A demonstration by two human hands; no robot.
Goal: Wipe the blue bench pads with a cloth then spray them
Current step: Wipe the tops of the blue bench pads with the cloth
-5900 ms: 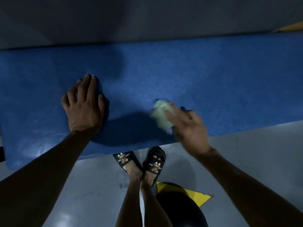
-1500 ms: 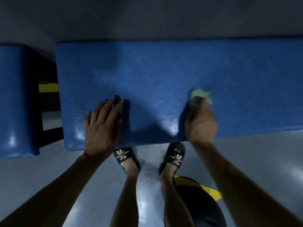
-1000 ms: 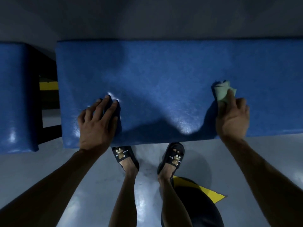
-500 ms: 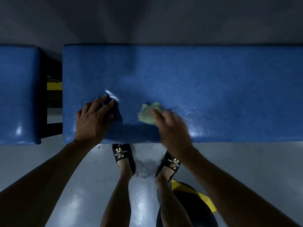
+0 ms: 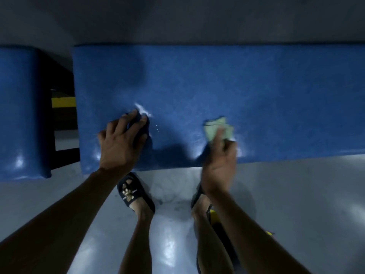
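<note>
I count 2 blue pads: the large pad (image 5: 227, 91), its long axis running left to right across my view, and a smaller pad (image 5: 19, 115) to its left across a dark gap. My left hand (image 5: 121, 143) presses flat near the large pad's front-left corner, fingers spread. My right hand (image 5: 220, 163) holds 1 pale green cloth (image 5: 214, 128) bunched against the pad's front part, fingers blurred, so I cannot tell their set.
</note>
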